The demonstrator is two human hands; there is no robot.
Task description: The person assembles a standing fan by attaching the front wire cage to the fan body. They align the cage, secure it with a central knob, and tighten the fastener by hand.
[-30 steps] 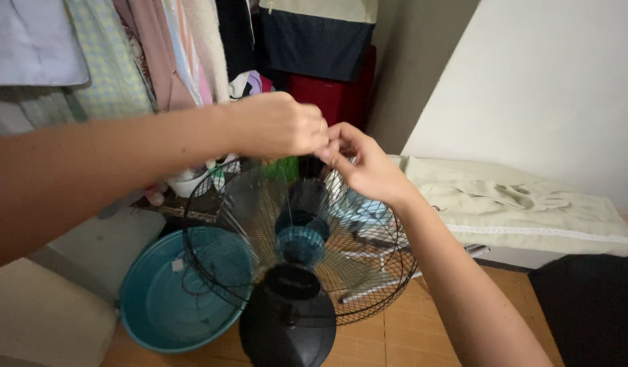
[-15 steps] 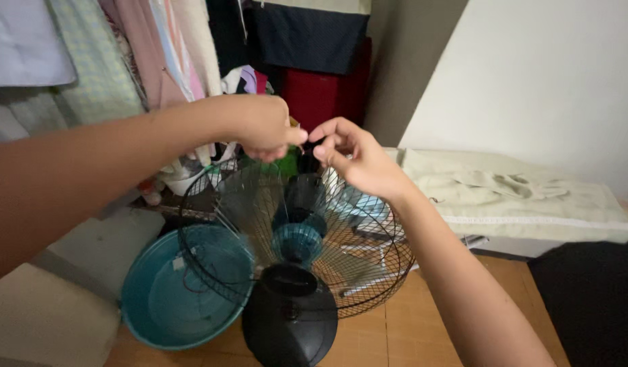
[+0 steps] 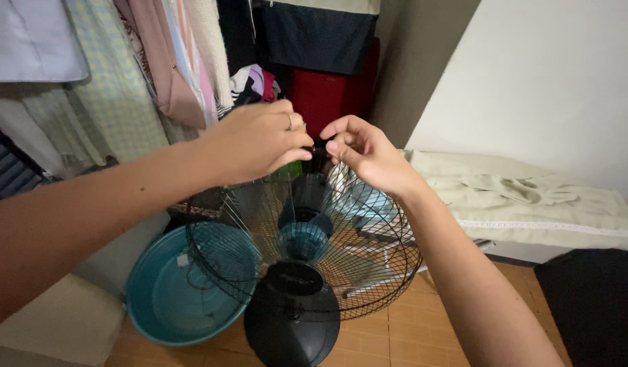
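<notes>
Black wire makes up the fan cage (image 3: 307, 251), and both hands are at its top edge. The left hand (image 3: 256, 139) is curled almost shut, with its fingertips pinched on something small at the rim. The right hand (image 3: 365, 153) is pinched too, thumb and finger tips pressed close on the same spot. What they pinch is too small to tell; it may be a clip on the rim.

The cage sits on the fan, which stands on the floor. Its black motor back (image 3: 291, 319) is near the person, and the teal blade hub (image 3: 302, 238) shows through the wires. A teal basin (image 3: 161, 299) stands just beside the fan on the left. Clothes (image 3: 124, 75) hang behind it. A pale folded cloth (image 3: 525, 200) lies on the right.

The small part could slip from the fingertips and drop, because the grip is so tiny. A hard tug could also tip the fan toward the basin.
</notes>
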